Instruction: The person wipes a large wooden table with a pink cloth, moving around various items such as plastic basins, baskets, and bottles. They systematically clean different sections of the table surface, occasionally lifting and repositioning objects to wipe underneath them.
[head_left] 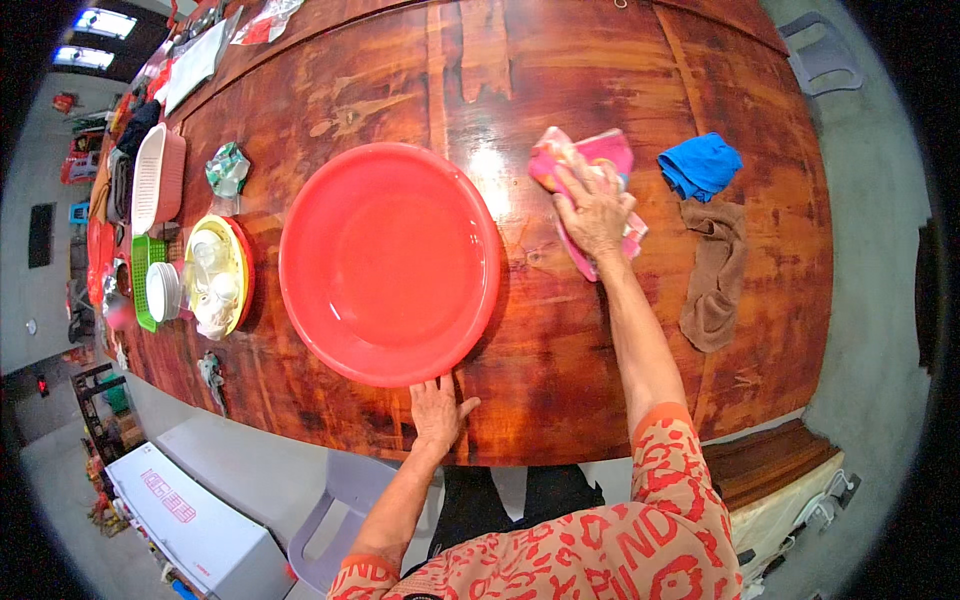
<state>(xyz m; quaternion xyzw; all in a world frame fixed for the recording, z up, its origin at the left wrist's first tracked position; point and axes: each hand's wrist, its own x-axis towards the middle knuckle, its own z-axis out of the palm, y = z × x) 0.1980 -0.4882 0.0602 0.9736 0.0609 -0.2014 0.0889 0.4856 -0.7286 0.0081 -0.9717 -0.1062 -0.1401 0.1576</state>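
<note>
A large red plastic basin [390, 262] stands on the glossy reddish-brown wooden table [560, 380]. At its near rim my left hand [436, 412] rests on the tabletop, fingers stretched out and thumb apart; the fingertips reach the rim and are partly hidden by it. Farther right, my right hand [595, 212] lies over a bunched pink patterned cloth [612, 150], gripping it down against the table. Right of this cloth are a crumpled blue cloth [700, 166] and, nearer me, a long brown cloth [713, 285].
On the left are a yellow-rimmed bowl [242, 285] of cups, stacked white bowls [160, 291], a green basket [147, 255], a pale pink basket [160, 175] and a crumpled plastic bag [228, 172]. A grey chair [340, 515] stands by the near edge, another chair [825, 55] at far right.
</note>
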